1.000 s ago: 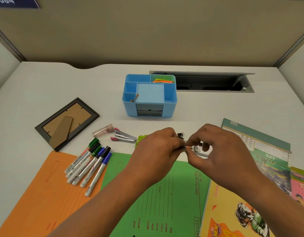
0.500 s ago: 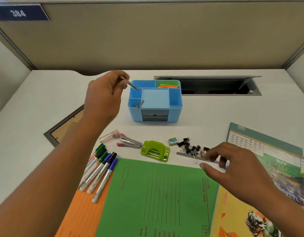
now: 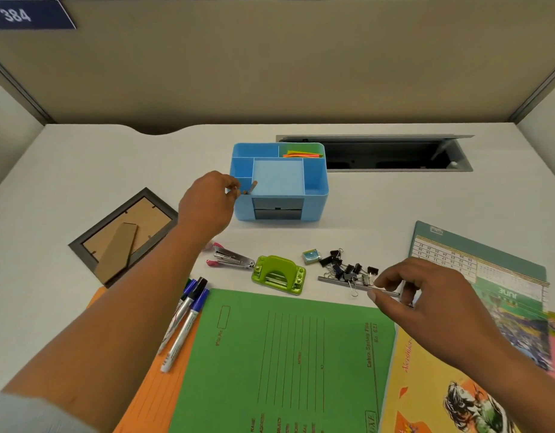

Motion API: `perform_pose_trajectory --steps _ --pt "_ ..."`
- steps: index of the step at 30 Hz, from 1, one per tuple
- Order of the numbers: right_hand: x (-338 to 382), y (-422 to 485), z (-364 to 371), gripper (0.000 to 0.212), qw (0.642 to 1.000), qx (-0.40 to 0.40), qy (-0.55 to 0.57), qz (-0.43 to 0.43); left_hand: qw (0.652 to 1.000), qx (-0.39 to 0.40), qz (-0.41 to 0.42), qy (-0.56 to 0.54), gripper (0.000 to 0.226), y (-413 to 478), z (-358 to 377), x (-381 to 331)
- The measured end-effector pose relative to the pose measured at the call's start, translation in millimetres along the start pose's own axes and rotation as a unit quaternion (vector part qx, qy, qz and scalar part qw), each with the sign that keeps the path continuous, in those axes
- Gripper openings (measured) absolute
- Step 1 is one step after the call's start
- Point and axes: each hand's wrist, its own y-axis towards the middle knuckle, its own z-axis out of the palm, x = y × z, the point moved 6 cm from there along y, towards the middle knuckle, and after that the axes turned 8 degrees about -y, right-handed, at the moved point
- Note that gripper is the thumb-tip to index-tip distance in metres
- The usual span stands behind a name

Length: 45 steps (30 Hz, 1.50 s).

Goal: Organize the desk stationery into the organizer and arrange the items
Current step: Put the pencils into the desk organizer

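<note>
"Although the blue organizer (image 3: pixel 313 210) stands at the back middle of the desk (image 3: pixel 82 170), how much has actually gone into it?"

"Little, by the look of it. Neon strips (image 3: pixel 302 155) lie in its back right compartment and a couple of brown stubs (image 3: pixel 253 187) lean in the front left one. The other open compartments look bare, the flat square panel in the middle carries nothing, and the dark drawer fronts below are closed."

"And the person's hands?"

"The left hand (image 3: pixel 209 203) is at the organizer's front left corner, fingers curled just beside the stubs. Whether its grip holds anything cannot be told. The right hand (image 3: pixel 426 295), well apart from the organizer, has its grip pinching one end of a slim grey bar (image 3: pixel 332 280) that lies among the binder clips (image 3: pixel 345 270)."

"So what is left?"

"Most of it, probably. The clips, a small teal box (image 3: pixel 311 256), a green hole punch (image 3: pixel 279 275), a stapler (image 3: pixel 231 259) and the markers (image 3: pixel 188 317) all lie loose in front of the organizer. Further out, the green folder (image 3: pixel 285 354), the orange folder (image 3: pixel 145 401), the calendar (image 3: pixel 488 276) and a face-down photo frame (image 3: pixel 123 232) have yet to be arranged."
</note>
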Motion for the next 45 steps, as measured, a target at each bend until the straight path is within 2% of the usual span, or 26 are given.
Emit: perform_pose_trajectory --steps 4,8,15,20,26,35,45 --pt "-1.7 3.7 1.5 0.012 1.0 -0.001 -0.001 -0.001 1.0 0.022 -0.015 -0.009 0.04 3.3 7.1 9.3" --pt "-9.4 8.5 5.3 0.01 1.0 0.001 -0.013 0.008 1.0 0.002 -0.013 -0.021 0.055 -6.1 2.2 9.6" --pt "-56.2 25.7 34.1 0.008 0.995 0.016 -0.084 0.052 0.993 -0.081 0.017 -0.084 0.038 -81.6 4.5 4.6" --pt "-82.8 33.9 55.6 0.016 0.98 0.045 -0.182 0.07 0.993 -0.051 0.02 -0.106 0.027 -139.1 31.1 2.9" --pt "-90.7 37.3 70.1 0.02 0.959 0.099 -0.253 0.083 0.994 -0.01 0.003 -0.109 0.026 -177.0 50.0 -1.9" --pt "-78.4 38.6 74.7 0.002 0.959 0.105 -0.259 0.043 0.994 0.004 -0.01 -0.104 0.028 -183.4 52.5 -3.2" --pt "-72.8 39.1 81.6 0.012 0.95 0.123 -0.286 -0.007 0.993 0.019 -0.009 -0.115 0.025 -184.3 54.4 -15.0"
